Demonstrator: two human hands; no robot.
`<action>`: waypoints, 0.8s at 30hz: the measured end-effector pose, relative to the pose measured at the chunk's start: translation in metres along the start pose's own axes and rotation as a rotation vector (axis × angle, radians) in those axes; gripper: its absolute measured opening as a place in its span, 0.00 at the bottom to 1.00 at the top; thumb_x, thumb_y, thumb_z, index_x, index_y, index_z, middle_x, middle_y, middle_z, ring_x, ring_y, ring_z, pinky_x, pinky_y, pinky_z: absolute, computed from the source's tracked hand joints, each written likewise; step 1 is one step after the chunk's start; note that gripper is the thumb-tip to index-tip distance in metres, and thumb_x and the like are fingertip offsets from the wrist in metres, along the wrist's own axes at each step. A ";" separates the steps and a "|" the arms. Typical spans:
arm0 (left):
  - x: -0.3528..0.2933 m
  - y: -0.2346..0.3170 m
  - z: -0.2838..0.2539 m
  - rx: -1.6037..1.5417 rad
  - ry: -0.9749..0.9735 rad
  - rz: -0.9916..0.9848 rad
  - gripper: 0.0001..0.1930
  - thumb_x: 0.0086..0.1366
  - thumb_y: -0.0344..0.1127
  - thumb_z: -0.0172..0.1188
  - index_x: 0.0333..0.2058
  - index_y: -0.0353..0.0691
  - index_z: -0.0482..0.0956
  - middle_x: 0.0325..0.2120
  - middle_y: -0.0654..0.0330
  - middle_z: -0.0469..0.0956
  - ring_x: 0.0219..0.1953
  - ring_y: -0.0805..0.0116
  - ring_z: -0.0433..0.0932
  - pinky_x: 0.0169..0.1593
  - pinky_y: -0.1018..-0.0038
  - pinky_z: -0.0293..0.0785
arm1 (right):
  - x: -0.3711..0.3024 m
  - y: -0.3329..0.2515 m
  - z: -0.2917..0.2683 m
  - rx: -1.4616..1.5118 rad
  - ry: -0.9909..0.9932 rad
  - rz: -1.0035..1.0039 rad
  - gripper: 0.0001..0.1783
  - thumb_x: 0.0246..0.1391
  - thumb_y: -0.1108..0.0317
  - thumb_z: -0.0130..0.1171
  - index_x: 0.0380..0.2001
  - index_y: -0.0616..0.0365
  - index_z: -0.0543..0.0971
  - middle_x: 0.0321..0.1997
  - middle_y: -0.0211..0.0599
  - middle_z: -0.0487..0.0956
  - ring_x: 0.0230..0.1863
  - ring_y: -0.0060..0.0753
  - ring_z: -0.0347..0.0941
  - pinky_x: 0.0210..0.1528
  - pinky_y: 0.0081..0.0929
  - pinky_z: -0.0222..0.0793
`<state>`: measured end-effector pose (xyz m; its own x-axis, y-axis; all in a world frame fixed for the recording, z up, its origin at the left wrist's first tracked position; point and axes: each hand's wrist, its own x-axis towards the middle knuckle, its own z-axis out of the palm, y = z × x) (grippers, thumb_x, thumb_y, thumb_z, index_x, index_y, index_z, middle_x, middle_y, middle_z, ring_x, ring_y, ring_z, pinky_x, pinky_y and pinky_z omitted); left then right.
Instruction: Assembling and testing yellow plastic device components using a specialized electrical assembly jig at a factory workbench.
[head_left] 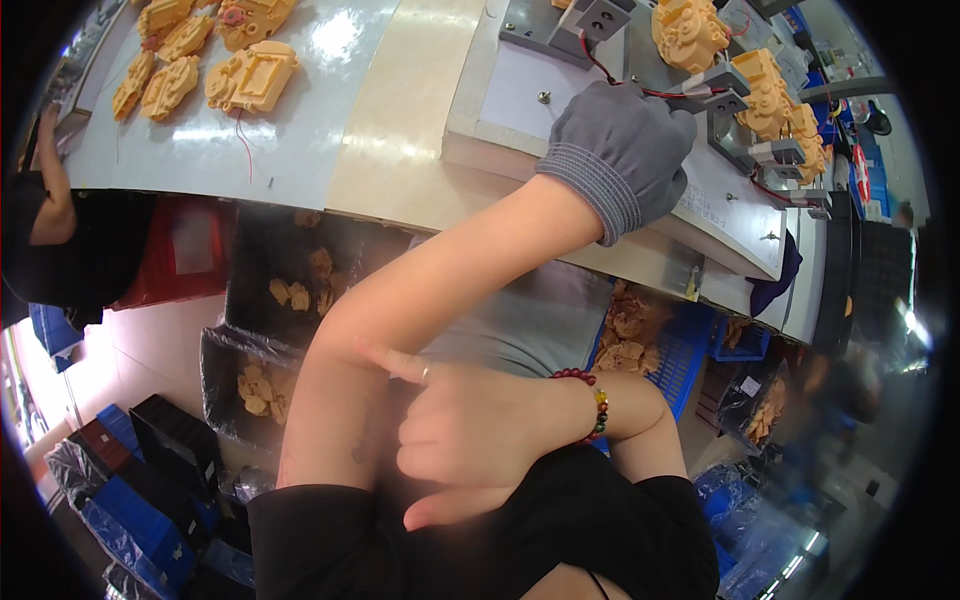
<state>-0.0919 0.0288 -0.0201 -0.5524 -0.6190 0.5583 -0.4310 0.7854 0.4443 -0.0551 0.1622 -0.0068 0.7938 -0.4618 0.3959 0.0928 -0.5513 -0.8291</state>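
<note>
Seemingly, our right hand [470, 430] is half-curled, palm unseen; our gloved left hand [620, 150] sits at the grey fixture [545, 38], its grip hidden from us. Just beyond that hand, the orange casing [690, 35] looks light, stiff, perhaps brittle: we'd hold its outer rim. A clamp [725, 77] and wires [600, 68] obstruct us.

Glossy table [300, 150], pale floor [165, 350], seemingly strip lights [793, 567]
</note>
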 end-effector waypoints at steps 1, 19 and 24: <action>-0.001 0.000 0.000 0.001 0.011 0.000 0.08 0.48 0.38 0.60 0.24 0.40 0.78 0.20 0.54 0.79 0.25 0.56 0.80 0.30 0.63 0.76 | 0.002 0.002 0.004 0.066 0.019 -0.017 0.32 0.59 0.49 0.50 0.07 0.59 0.69 0.09 0.38 0.69 0.14 0.47 0.69 0.68 0.65 0.37; -0.002 0.003 -0.002 0.050 -0.084 -0.054 0.07 0.47 0.37 0.61 0.23 0.41 0.80 0.18 0.53 0.78 0.23 0.55 0.81 0.28 0.63 0.77 | 0.002 0.002 0.018 -0.318 -0.068 0.345 0.35 0.52 0.42 0.56 0.05 0.61 0.70 0.06 0.40 0.65 0.11 0.41 0.64 0.67 0.57 0.50; 0.000 0.005 -0.001 0.048 -0.073 -0.054 0.07 0.48 0.37 0.61 0.23 0.41 0.80 0.18 0.54 0.78 0.23 0.56 0.80 0.27 0.63 0.77 | -0.029 0.002 0.010 -0.308 0.052 0.284 0.31 0.53 0.50 0.58 0.05 0.60 0.70 0.05 0.35 0.63 0.09 0.35 0.62 0.65 0.51 0.58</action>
<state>-0.0934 0.0328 -0.0167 -0.5773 -0.6598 0.4810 -0.4942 0.7513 0.4375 -0.0718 0.1815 -0.0240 0.7298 -0.6553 0.1949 -0.3153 -0.5756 -0.7545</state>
